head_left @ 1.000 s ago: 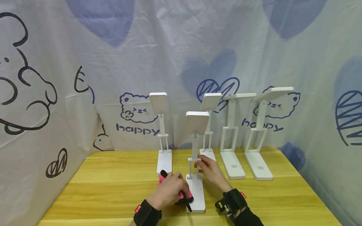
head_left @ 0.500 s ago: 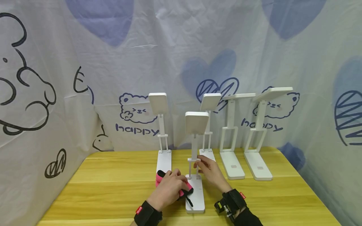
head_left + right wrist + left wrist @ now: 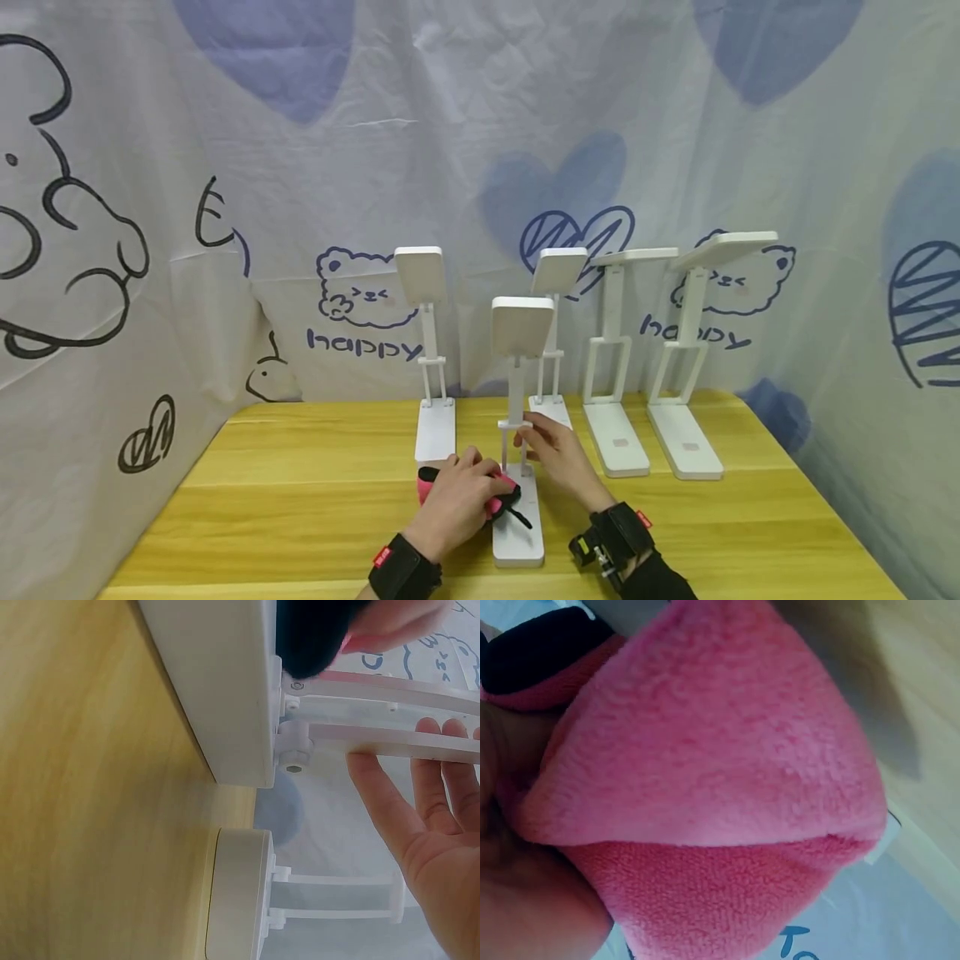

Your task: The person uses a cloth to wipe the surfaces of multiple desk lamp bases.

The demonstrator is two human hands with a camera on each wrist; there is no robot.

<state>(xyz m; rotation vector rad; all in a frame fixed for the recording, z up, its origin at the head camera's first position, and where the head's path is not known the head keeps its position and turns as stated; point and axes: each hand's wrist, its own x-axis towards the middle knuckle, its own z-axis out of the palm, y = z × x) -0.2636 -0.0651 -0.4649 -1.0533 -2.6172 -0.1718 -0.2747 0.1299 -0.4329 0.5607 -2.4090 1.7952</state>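
Observation:
In the head view a white folding phone stand (image 3: 517,540) stands upright at the front middle, its flat top plate tilted. My left hand (image 3: 453,507) grips a pink plush cloth with black edging (image 3: 727,765) against the upper part of the stand's base; the cloth partly covers that base. My right hand (image 3: 561,460) holds a side bar of the stand's lower frame. In the right wrist view, the thumb (image 3: 379,791) lies on the near side of that bar (image 3: 397,741) and fingertips show behind it.
One similar white stand (image 3: 435,429) is behind to the left. Others, including one stand (image 3: 551,408) directly behind and another stand (image 3: 685,442) at the right, line the back of the wooden table (image 3: 300,492). A printed cloth backdrop (image 3: 420,167) hangs behind.
My left hand and the pink cloth have moved up and right along the stand's base, away from its front end. The right hand keeps its hold on the bar.

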